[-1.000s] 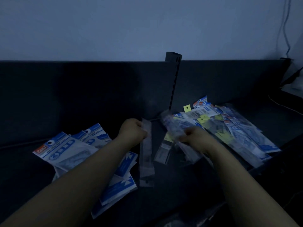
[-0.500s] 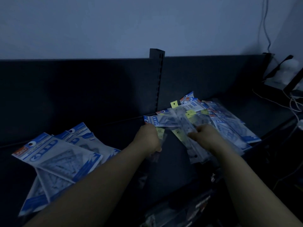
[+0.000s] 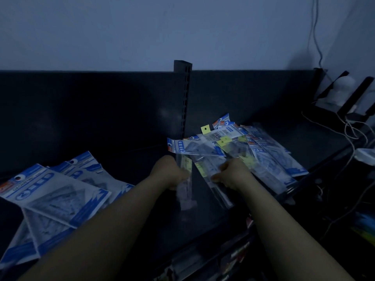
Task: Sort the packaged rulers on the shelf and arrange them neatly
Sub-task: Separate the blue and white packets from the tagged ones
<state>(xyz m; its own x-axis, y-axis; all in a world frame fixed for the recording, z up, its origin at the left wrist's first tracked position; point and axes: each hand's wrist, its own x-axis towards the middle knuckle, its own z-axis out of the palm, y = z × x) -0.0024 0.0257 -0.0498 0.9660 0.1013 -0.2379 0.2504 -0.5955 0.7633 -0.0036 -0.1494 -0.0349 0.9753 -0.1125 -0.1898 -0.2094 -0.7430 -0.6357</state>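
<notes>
Blue-and-white ruler packs lie in two heaps on the dark shelf [image 3: 205, 218]. The left heap [image 3: 50, 197] sits near me, its packs fanned and overlapping. The top one shows a cartoon eye, a word that looks like "GEOMETR…" and a large ringed "2"; the rest is too dim to read. The right heap [image 3: 265, 153] lies farther off, just right of the slotted post [image 3: 183, 102]. Its nearest pack also carries a ringed "2". Behind that pack are a white label whose print is too small to read and a yellow tag [image 3: 205, 129] with a punched hole.

Between the heaps, my left hand [image 3: 170, 173] is curled round a narrow clear sleeve [image 3: 185, 191], which runs near to far and has a yellow strip at its far end. My right hand [image 3: 231, 176] grips a second clear sleeve [image 3: 218, 189] at the near edge of the right heap, angled toward me. The hands are close but apart.

Pale cables [image 3: 353, 136] trail at the far right.
</notes>
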